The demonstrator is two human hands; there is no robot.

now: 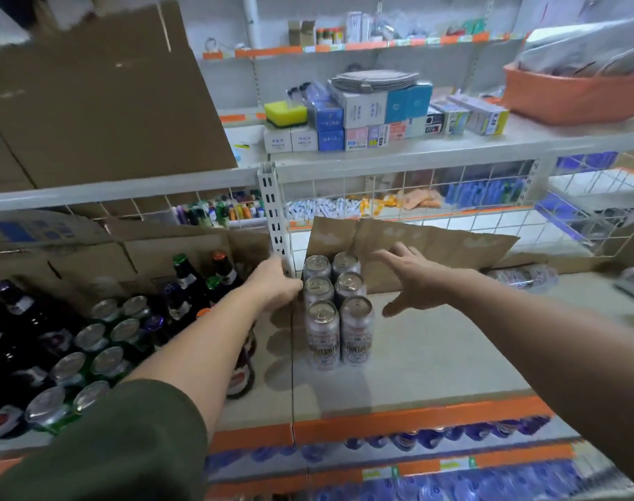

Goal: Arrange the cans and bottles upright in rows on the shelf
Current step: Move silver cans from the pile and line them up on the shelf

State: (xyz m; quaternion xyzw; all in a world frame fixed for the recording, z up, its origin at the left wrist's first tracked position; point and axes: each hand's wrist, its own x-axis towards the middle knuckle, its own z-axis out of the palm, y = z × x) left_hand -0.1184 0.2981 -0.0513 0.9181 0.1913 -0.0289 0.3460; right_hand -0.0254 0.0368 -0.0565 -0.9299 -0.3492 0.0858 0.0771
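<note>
— Where are the silver cans (335, 309) sitting?

— Six of them are standing upright on the shelf (435, 348), just right of the white slotted post (274, 211). They are forming two rows of three, running from the post's foot out toward the shelf's front edge, with their tops all facing up.

— What is the left hand (275, 287) doing?

— It is reaching in at the foot of the post, right against the left side of the cans. Its fingers are curling and hiding behind the hand, so I cannot tell whether they are gripping anything. A green sleeve (127, 439) is covering the upper part of that arm.

— And the right hand (413, 280)?

— It is hovering further right of the post, beyond the cans, with the fingers spreading wide and holding nothing. A brown cardboard flap (435, 244) is leaning behind it.

— Anything on the other side of the post?

— Dark bottles (192, 280) are standing upright just left of it, and green cans (102, 348) are crowding in rows further left.
</note>
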